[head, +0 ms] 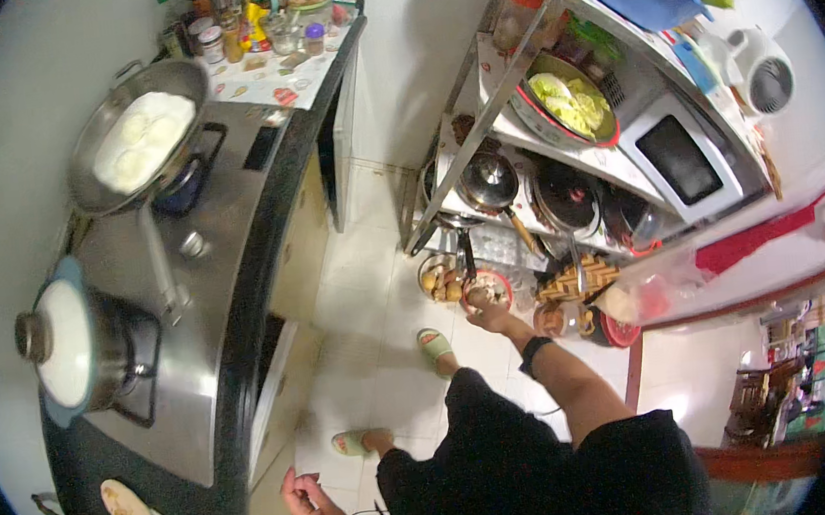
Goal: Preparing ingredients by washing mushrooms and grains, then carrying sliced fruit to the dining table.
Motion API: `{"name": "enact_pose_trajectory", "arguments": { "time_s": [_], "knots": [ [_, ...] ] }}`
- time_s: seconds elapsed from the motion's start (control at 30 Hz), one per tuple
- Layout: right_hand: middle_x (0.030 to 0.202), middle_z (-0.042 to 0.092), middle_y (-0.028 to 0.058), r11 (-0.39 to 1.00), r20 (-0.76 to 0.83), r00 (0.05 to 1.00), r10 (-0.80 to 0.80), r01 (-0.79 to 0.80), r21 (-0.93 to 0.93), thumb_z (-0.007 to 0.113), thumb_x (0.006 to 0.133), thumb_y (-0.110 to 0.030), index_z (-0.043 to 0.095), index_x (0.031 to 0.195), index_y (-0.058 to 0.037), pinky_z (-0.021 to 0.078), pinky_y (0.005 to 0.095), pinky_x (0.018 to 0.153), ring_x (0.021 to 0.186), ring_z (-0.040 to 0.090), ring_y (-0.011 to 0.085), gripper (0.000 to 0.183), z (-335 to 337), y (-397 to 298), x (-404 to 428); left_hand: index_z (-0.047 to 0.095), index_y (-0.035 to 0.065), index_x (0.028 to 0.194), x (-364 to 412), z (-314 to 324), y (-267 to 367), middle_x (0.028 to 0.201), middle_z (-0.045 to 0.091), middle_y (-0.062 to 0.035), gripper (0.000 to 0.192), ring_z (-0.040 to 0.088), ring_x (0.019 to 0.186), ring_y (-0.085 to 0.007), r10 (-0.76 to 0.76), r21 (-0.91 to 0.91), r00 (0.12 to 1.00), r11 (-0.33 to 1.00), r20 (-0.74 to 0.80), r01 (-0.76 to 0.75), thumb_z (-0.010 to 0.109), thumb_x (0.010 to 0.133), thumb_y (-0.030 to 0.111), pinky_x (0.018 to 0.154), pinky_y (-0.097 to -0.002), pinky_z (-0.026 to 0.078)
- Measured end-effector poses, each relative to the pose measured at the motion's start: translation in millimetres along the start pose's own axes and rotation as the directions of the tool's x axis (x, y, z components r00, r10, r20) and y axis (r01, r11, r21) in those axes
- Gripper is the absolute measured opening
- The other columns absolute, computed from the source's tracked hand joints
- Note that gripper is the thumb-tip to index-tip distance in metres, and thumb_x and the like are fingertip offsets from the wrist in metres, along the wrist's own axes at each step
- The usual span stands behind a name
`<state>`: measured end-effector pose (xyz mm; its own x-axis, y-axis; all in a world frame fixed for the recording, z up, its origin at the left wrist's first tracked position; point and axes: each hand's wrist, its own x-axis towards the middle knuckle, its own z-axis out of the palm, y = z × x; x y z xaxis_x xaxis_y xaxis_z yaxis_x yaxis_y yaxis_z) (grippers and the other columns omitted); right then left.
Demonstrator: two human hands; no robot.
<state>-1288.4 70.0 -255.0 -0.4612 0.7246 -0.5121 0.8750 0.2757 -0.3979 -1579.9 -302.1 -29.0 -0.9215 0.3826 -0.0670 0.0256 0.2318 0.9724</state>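
Observation:
My right hand (493, 318) reaches down to a red-rimmed bowl (510, 289) on the floor by the shelf's foot. Its fingertips overlap the near rim, over pale and brownish pieces that look like garlic; whether they grip any is too small to tell. A black band circles that wrist. Beside this bowl, a basket (420, 272) holds several potatoes or similar roots (439, 285). My left hand (309, 504) hangs near the counter's cabinet front, holding nothing, its fingers loosely bent and apart.
At left, a wok (194, 77) with white contents and a lidded pot (67, 343) stand on the gas stove (224, 190). Jars and bottles (212, 45) crowd the far counter. The metal shelf (492, 117) bears pans, a cabbage basin (549, 119) and a microwave (681, 157). A cabinet door (342, 152) stands ajar.

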Motion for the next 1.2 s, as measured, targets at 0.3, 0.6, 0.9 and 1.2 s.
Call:
{"name": "enact_pose_trajectory", "arguments": {
  "time_s": [0.3, 0.6, 0.9, 1.2],
  "knots": [
    [0.069, 0.044, -0.0005, -0.176, 0.024, 0.921, 0.388, 0.049, 0.983, 0.047, 0.089, -0.026, 0.047, 0.079, -0.0120, 0.0365, 0.0265, 0.053, 0.060, 0.042, 0.0119, 0.018, 26.8, 115.0, 258.4, 0.052, 0.0016, 0.113, -39.7, 193.0, -15.1, 0.086, 0.059, -0.0051, 0.025, 0.053, 0.076, -0.0098, -0.445, 0.298, 0.884, 0.871, 0.139, 0.392, 0.051, 0.089, 0.009, 0.067, -0.0220, 0.043],
    [0.082, 0.054, 0.0066, -0.036, -0.211, 0.839, 0.502, 0.265, 0.964, 0.050, 0.087, -0.023, 0.053, 0.092, -0.0067, 0.0415, 0.0291, 0.065, 0.073, 0.049, 0.0190, 0.018, 49.2, 206.2, 402.1, 0.057, 0.0039, 0.107, -68.9, 281.1, -87.8, 0.082, 0.061, -0.0049, 0.021, 0.055, 0.074, -0.0115, -0.611, 0.342, 0.773, 0.772, 0.168, 0.536, 0.054, 0.087, 0.009, 0.065, -0.0255, 0.046],
    [0.089, 0.056, 0.0099, 0.451, -0.464, 0.781, 0.419, 0.265, 0.852, 0.052, 0.085, -0.020, 0.053, 0.097, -0.0025, 0.0421, 0.0315, 0.071, 0.080, 0.051, 0.0221, 0.021, 47.1, 225.9, 419.9, 0.057, 0.0077, 0.109, -78.5, 293.8, -121.7, 0.080, 0.060, -0.0024, 0.024, 0.053, 0.066, -0.0102, -0.687, 0.339, 0.707, 0.714, 0.168, 0.613, 0.057, 0.086, 0.015, 0.054, -0.0239, 0.044],
    [0.095, 0.058, 0.0131, 0.851, -0.727, 0.662, 0.181, 0.265, 0.453, 0.055, 0.083, -0.017, 0.054, 0.102, 0.0016, 0.0427, 0.0338, 0.076, 0.087, 0.054, 0.0252, 0.027, 53.8, 221.0, 409.7, 0.055, 0.0041, 0.111, -66.2, 271.1, -129.3, 0.090, 0.062, -0.0081, 0.025, 0.058, 0.078, -0.0142, -0.762, 0.489, 0.603, 0.629, 0.235, 0.604, 0.055, 0.088, 0.014, 0.064, -0.0251, 0.047]
  ]
}}
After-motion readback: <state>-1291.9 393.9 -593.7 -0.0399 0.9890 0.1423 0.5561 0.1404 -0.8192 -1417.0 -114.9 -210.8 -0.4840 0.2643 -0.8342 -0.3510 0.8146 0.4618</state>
